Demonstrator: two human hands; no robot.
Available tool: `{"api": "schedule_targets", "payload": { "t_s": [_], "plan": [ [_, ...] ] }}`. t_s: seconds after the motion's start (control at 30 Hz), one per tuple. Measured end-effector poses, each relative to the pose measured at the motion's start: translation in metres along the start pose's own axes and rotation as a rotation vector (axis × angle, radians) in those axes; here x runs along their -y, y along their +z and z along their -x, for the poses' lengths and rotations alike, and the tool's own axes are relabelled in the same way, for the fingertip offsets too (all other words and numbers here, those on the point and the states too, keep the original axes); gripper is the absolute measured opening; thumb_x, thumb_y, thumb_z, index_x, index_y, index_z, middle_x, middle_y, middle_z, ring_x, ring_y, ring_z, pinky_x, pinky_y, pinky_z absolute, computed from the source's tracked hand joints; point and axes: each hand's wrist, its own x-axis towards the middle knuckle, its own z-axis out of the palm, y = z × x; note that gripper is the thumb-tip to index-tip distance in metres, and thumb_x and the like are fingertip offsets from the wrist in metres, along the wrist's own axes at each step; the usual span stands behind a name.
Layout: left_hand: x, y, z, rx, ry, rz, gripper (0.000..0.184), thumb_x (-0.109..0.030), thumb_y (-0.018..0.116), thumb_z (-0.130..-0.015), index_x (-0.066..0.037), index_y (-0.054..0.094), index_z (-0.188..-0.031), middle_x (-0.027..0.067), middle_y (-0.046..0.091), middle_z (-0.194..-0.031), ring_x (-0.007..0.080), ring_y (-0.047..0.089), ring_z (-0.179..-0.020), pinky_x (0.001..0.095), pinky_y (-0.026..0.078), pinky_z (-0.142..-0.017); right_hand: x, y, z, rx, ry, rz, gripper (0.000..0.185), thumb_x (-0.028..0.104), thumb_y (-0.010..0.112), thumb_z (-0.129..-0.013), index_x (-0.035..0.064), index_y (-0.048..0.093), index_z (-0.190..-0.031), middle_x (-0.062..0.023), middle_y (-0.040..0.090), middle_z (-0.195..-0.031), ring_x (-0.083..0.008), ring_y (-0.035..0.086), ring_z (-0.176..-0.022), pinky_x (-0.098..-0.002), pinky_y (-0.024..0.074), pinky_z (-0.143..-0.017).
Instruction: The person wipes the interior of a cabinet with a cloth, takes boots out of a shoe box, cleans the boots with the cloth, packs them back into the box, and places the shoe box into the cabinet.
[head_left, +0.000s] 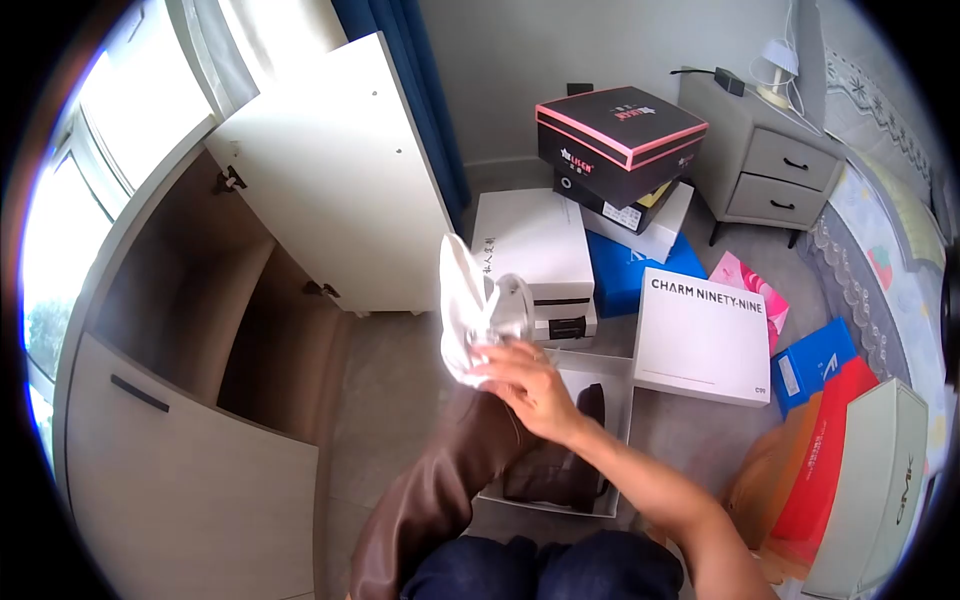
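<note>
My right hand (pixel 525 388) reaches in from the lower right, its fingers closed on crumpled white wrapping (pixel 465 305). The wrapping is at the upper end of a tall brown leather boot (pixel 425 500), and I cannot tell whether it is paper or plastic. The boot's shaft slants down to the left, beside my knees. Just below my right hand, a shallow white box (pixel 622 425) lies open on the floor. A dark brown boot (pixel 545 480) rests inside it, partly covered by my forearm. My left hand is out of sight.
An open cabinet (pixel 200 450) stands at left, its white door (pixel 340 170) swung out. Shoeboxes, including a black one (pixel 625 125) and a white one (pixel 702 335), are piled ahead. Paper bags (pixel 820 460) and a pale green box (pixel 870 490) stand right, near the bed and nightstand (pixel 775 165).
</note>
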Motion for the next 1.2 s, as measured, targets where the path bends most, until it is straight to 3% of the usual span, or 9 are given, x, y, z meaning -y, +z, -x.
{"api": "schedule_targets", "payload": {
  "t_s": [0.1,0.33,0.43,0.63,0.8,0.87,0.97,1.07,1.2],
  "plan": [
    [0.0,-0.018,0.013,-0.032,-0.025,-0.003,0.024,-0.013,0.056,-0.09,-0.003,0.061,-0.112,0.0086,0.064,-0.099,0.0157,0.061,-0.088,0.0303,0.048,-0.072,0.023,0.025,0.041,-0.007,0.034,-0.114,0.024,-0.001,0.07,-0.081,0.0125,0.072,-0.101,-0.0066,0.069,-0.114,-0.0225,0.063,-0.101,-0.039,0.0421,-0.095],
    [0.001,-0.037,0.025,-0.061,-0.037,-0.009,0.025,-0.013,0.056,-0.09,-0.004,0.061,-0.112,0.0084,0.064,-0.1,0.0162,0.06,-0.09,0.0309,0.048,-0.074,0.047,0.04,0.044,0.059,-0.391,0.012,0.024,0.012,0.07,-0.081,0.0149,0.073,-0.105,-0.0076,0.068,-0.11,-0.0263,0.064,-0.105,-0.0437,0.0482,-0.09],
    [-0.001,-0.038,0.024,-0.065,-0.037,-0.01,0.025,-0.013,0.056,-0.089,-0.004,0.061,-0.112,0.0083,0.064,-0.1,0.0164,0.06,-0.091,0.0311,0.047,-0.074,0.017,0.026,0.012,-0.132,0.183,-0.143,0.029,0.004,0.068,-0.083,0.0102,0.07,-0.112,-0.0166,0.066,-0.118,-0.0296,0.068,-0.092,-0.045,0.0468,-0.093],
    [-0.003,-0.044,0.027,-0.064,-0.041,-0.018,0.025,-0.014,0.056,-0.089,-0.005,0.061,-0.112,0.0081,0.064,-0.101,0.0169,0.06,-0.093,0.0316,0.047,-0.076,0.049,0.045,0.046,-0.114,-0.018,-0.079,0.026,0.006,0.069,-0.084,0.0122,0.072,-0.11,-0.0081,0.069,-0.114,-0.0208,0.067,-0.094,-0.0422,0.0365,-0.103],
    [-0.004,-0.051,0.031,-0.078,-0.046,-0.033,0.025,-0.014,0.057,-0.088,-0.005,0.062,-0.112,0.008,0.064,-0.102,0.0172,0.06,-0.094,0.0321,0.047,-0.077,0.051,0.068,0.087,0.187,-0.346,-0.33,0.035,0.013,0.068,-0.085,0.021,0.068,-0.118,0.0026,0.064,-0.126,-0.0189,0.058,-0.121,-0.0436,0.0329,-0.113],
    [-0.005,-0.053,0.032,-0.078,-0.043,-0.029,0.025,-0.014,0.057,-0.088,-0.006,0.062,-0.112,0.0079,0.064,-0.102,0.0174,0.06,-0.095,0.0322,0.047,-0.078,0.034,0.072,0.081,0.172,-0.602,0.044,0.037,0.015,0.067,-0.084,0.021,0.067,-0.12,0.0059,0.062,-0.129,-0.0193,0.054,-0.126,-0.0442,0.0342,-0.113],
    [-0.007,-0.058,0.032,-0.087,-0.033,-0.038,0.026,-0.014,0.057,-0.088,-0.006,0.062,-0.111,0.0078,0.064,-0.103,0.0176,0.059,-0.096,0.0325,0.047,-0.078,0.008,0.063,0.031,-0.075,-0.321,0.251,0.041,0.009,0.073,-0.077,0.0199,0.07,-0.116,0.0,0.066,-0.122,-0.0226,0.059,-0.114,-0.0352,0.0379,-0.094],
    [-0.007,-0.059,0.028,-0.092,-0.019,-0.04,0.026,-0.014,0.057,-0.088,-0.006,0.062,-0.111,0.0077,0.064,-0.103,0.0178,0.059,-0.097,0.0327,0.046,-0.079,0.004,0.053,-0.015,-0.074,-0.211,0.282,0.04,0.01,0.071,-0.08,0.0247,0.069,-0.118,-0.0003,0.06,-0.129,-0.0273,0.05,-0.125,-0.0452,0.0311,-0.106],
    [-0.007,-0.06,0.015,-0.094,0.003,-0.055,0.026,-0.015,0.057,-0.087,-0.007,0.062,-0.111,0.0076,0.064,-0.104,0.0181,0.059,-0.098,0.0331,0.046,-0.08,0.012,0.049,-0.042,-0.066,-0.025,-0.169,0.031,0.003,0.059,-0.092,0.0103,0.064,-0.121,-0.0093,0.061,-0.129,-0.0307,0.055,-0.122,-0.0375,0.0421,-0.103]
  ]
}}
